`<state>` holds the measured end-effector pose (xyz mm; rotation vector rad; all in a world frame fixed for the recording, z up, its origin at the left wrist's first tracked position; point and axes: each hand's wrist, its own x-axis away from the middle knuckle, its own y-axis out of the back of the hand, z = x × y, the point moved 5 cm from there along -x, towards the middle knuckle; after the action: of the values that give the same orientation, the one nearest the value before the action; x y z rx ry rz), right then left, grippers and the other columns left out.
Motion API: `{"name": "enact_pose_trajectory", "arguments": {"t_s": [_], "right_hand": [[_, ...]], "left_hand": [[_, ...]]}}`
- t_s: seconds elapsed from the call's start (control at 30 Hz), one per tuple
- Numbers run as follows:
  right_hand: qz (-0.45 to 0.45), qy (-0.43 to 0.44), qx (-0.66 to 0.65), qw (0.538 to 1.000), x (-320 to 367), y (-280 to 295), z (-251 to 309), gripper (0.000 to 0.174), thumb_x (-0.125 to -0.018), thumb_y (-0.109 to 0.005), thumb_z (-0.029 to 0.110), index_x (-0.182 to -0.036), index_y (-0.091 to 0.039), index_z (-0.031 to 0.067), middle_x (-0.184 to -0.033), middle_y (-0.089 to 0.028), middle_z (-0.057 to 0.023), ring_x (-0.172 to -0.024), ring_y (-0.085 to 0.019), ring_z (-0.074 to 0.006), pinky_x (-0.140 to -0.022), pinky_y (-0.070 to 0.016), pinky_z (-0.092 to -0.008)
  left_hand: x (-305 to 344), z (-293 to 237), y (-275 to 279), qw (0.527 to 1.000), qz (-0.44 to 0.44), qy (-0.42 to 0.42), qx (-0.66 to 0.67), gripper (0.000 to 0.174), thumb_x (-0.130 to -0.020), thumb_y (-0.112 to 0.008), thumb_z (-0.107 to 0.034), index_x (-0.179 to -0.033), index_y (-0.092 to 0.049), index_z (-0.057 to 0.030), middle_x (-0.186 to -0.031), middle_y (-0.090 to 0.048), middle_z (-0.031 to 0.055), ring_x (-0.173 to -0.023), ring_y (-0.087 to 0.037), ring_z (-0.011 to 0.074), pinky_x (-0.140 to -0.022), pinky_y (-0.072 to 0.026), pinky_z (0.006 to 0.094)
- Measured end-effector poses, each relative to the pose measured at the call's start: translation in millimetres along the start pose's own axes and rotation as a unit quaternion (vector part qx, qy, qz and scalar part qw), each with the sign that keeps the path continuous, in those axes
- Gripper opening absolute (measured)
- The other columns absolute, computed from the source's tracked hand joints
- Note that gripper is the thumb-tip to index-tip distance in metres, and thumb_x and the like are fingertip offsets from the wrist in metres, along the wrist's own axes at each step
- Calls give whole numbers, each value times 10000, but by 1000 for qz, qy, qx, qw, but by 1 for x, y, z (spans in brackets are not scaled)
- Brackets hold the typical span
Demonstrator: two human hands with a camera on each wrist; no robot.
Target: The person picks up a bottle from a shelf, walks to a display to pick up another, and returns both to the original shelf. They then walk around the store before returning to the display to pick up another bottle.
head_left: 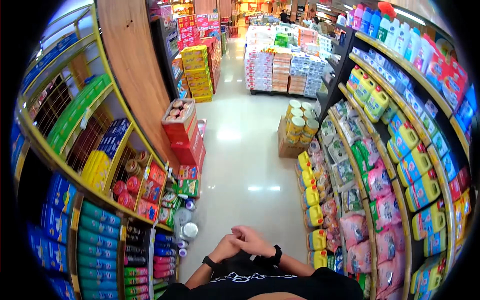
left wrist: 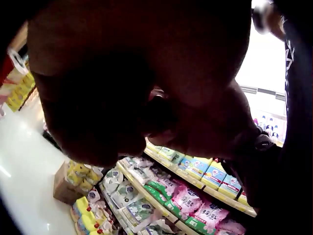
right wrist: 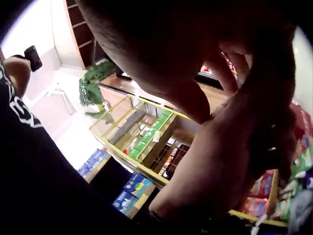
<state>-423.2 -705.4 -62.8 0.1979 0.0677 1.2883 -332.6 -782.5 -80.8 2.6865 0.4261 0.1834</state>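
Both hands meet at the bottom centre of the head view, in front of the black shirt. My left hand (head_left: 227, 248) touches my right hand (head_left: 254, 243), which lies partly across it. Dark bands circle both wrists. In the left wrist view the left hand (left wrist: 98, 93) is a dark shape against the right hand (left wrist: 205, 117). From the right wrist, the right hand (right wrist: 151, 49) spans the top and the left hand (right wrist: 200, 166) comes up from below. No object shows in either hand; some fingers are hidden where the hands overlap.
Shelves with yellow bottles (head_left: 377, 104) and pink bags (head_left: 385, 212) line the right side. On the left stands a yellow-edged rack (head_left: 117, 93). Red boxes (head_left: 187, 152), a carton with cans (head_left: 291, 145) and stacked paper packs (head_left: 258, 65) border the pale floor (head_left: 235, 200).
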Motion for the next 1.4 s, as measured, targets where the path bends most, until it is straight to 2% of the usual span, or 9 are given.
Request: {"name": "enact_pose_trajectory", "arguments": {"t_s": [0.03, 0.17, 0.3, 0.43, 0.63, 0.83, 1.13, 1.33, 1.4], "right_hand": [[-6, 14, 68, 998, -22, 20, 18, 497, -914, -697, 282, -1263, -550, -40, -1131, -650, -185, -961, -656, -287, -843, -530, -392], [-73, 94, 157, 980, -108, 97, 36, 468, -923, -704, 322, -1206, -588, -33, -1104, -647, -215, -963, -655, -349, -846, -534, -402], [-176, 126, 196, 956, -174, 174, 68, 401, -890, -737, 292, -1111, -618, -20, -1058, -660, -202, -956, -650, -360, -813, -535, -393], [-243, 94, 213, 942, -228, 236, 61, 383, -886, -712, 357, -1079, -653, 31, -1049, -672, -117, -962, -642, -292, -922, -403, -475], [-308, 164, 248, 904, -335, 343, 28, 297, -852, -750, 316, -808, -680, 31, -809, -680, -128, -760, -648, -317, -825, -489, -481], [-282, 129, 144, 940, -464, 449, 30, 386, -845, -767, 257, -631, -589, -10, -593, -574, -148, -496, -523, -262, -487, -422, -352], [-228, 153, 150, 950, -630, 541, 21, 453, -826, -774, 270, -572, -508, 6, -554, -517, -145, -459, -490, -294, -459, -384, -386], [-170, 154, 167, 959, -760, 593, 3, 417, -842, -764, 260, -589, -549, 7, -565, -543, -136, -476, -531, -285, -473, -416, -376], [-171, 153, 135, 964, -808, 612, -9, 292, -839, -773, 259, -773, -644, 6, -716, -624, -144, -560, -594, -278, -495, -448, -365]], "left_hand": [[-31, 7, 9, 999, 2, -28, -22, 234, -857, -639, -149, -1072, -625, -57, -981, -694, 194, -911, -662, 400, -774, -531, 447], [-146, -10, 51, 994, -8, -98, -50, 279, -843, -644, -137, -1099, -592, -37, -1009, -681, 198, -947, -651, 412, -788, -537, 468], [-255, -36, 85, 990, -7, -126, -64, 245, -865, -642, -159, -1065, -570, -36, -936, -689, 177, -848, -670, 393, -709, -544, 458], [-347, -45, 98, 979, 27, -171, -106, 268, -875, -637, -182, -1087, -556, -40, -911, -691, 175, -829, -672, 392, -690, -544, 453], [-491, -31, 109, 978, 59, -158, -125, 286, -867, -611, -155, -1121, -551, -40, -981, -688, 191, -867, -662, 414, -714, -534, 485], [-631, -36, 159, 970, 64, -182, -149, 308, -846, -593, -129, -1142, -573, -47, -996, -683, 198, -875, -645, 432, -740, -520, 508], [-783, -36, 236, 988, 53, -54, -136, 303, -820, -621, -100, -1103, -580, 1, -969, -664, 224, -890, -633, 437, -759, -522, 478], [-901, 15, 292, 994, -24, -88, -57, 297, -833, -610, -87, -1119, -594, -13, -974, -686, 221, -905, -650, 420, -788, -526, 470], [-945, 28, 320, 996, -46, -75, -18, 276, -853, -601, -80, -1120, -596, -12, -984, -694, 220, -918, -657, 410, -795, -528, 466]]}}
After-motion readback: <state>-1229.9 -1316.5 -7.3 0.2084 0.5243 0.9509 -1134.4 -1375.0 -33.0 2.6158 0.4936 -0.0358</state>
